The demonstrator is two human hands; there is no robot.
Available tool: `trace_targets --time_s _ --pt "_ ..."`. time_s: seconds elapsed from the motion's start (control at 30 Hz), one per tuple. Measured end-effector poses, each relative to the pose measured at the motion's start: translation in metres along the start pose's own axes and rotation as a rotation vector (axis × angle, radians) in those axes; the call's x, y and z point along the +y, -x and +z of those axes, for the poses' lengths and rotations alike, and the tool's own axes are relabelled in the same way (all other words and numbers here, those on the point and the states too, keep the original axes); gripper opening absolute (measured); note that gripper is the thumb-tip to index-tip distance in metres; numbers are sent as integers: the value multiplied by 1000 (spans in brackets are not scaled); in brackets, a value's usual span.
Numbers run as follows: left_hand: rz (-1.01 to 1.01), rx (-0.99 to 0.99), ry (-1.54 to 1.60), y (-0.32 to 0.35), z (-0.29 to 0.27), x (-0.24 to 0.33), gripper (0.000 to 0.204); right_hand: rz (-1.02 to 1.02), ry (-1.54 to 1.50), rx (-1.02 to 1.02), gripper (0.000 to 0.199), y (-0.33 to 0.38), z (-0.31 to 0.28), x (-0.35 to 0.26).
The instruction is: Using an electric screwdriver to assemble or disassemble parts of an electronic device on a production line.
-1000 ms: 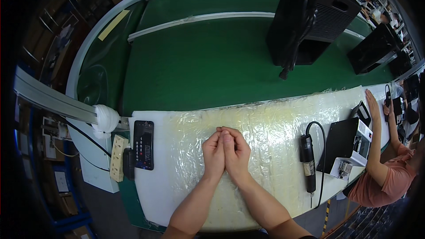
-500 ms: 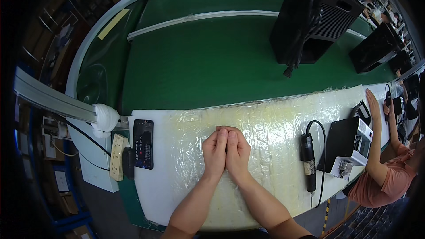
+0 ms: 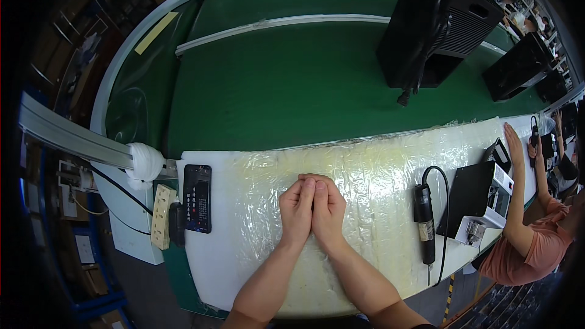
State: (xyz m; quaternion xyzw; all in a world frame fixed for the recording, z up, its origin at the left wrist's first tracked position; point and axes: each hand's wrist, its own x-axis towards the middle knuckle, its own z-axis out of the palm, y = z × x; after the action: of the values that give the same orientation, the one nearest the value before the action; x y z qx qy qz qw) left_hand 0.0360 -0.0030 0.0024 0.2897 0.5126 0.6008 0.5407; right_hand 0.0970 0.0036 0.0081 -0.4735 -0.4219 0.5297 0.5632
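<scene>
My left hand (image 3: 297,212) and my right hand (image 3: 328,212) are clasped together over the middle of the padded work surface (image 3: 378,207), which is covered in shiny clear film. Both thumbs lie side by side on top, and the fingers are curled closed against each other. No object shows in either hand, though the inside of the clasp is hidden. To the right lies a black electric screwdriver (image 3: 425,222) with a looped cable. Left of my hands is a dark phone-shaped panel (image 3: 197,198) with printed characters.
Beyond the pad runs a green conveyor belt (image 3: 274,85), carrying a tall black cabinet (image 3: 420,30) with a bundled cord and another black cabinet (image 3: 518,67). A black-and-silver device (image 3: 475,195) stands at right, near a co-worker's arm (image 3: 518,189). A power strip (image 3: 161,216) is at left.
The tall black cabinet on the belt has shifted slightly to the right. My clasped hands have stayed almost still.
</scene>
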Motion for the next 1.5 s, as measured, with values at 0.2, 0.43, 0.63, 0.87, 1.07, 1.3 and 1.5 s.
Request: trace_targets --time_s 0.2,0.43,0.63,0.87,1.07,1.3,1.5 --pt "9 19 -60 1 3 2 23 37 -16 8 24 -1 -1 -2" --pt "36 11 -117 1 2 2 24 52 -55 13 24 0 -2 2" --pt "68 29 -152 1 4 5 25 52 -55 9 26 0 1 -1" --pt "65 30 -106 1 4 3 26 22 -24 -3 28 0 1 0" --pt "80 21 -106 2 4 2 26 20 -9 -9 30 0 -1 -1" --pt "78 26 -105 1 4 3 26 8 6 -10 28 0 0 -1" --pt "70 50 -131 1 5 4 26 25 -11 -14 28 0 0 -2"
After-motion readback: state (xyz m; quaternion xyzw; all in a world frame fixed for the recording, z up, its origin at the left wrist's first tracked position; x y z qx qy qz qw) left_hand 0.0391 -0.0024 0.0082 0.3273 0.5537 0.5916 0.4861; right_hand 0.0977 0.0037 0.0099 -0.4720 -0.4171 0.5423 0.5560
